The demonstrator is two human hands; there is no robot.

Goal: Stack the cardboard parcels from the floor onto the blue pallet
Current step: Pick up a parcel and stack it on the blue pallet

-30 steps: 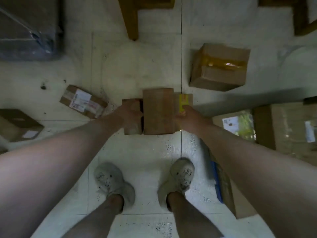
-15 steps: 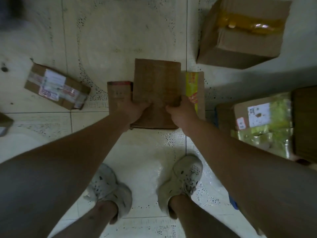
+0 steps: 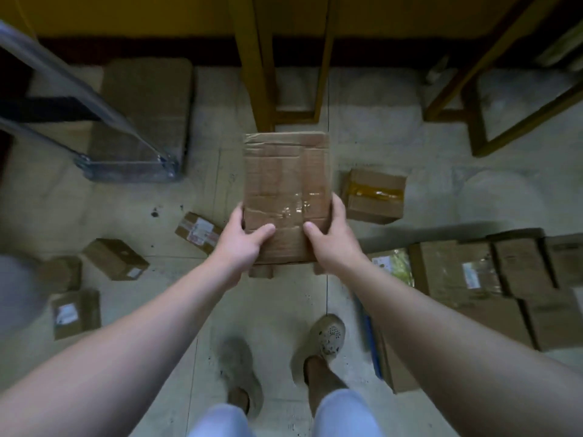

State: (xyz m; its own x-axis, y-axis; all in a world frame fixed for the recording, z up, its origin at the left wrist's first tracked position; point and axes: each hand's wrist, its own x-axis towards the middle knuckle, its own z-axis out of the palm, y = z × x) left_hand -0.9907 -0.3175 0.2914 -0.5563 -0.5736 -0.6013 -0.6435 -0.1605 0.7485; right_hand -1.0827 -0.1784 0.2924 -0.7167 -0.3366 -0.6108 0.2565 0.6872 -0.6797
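Clearance around the raised parcel

Bare floor (image 3: pixel 277 307) lies open below and left of the flat parcel (image 3: pixel 285 197) — ahead, yellow frame legs (image 3: pixel 252 74) block passage; rightward, a taped box (image 3: pixel 373 195) and stacked boxes (image 3: pixel 473 272) crowd the path.

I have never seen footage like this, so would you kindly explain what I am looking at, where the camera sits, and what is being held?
There is no machine here. The camera is worn on a person's head and looks down, so you see their own arms and shoes. The left hand and right hand together hold a flat cardboard parcel lifted off the floor. More parcels lie around, such as a taped box to the right and a small labelled box to the left. Stacked boxes sit at the right, over a blue edge, probably the pallet.
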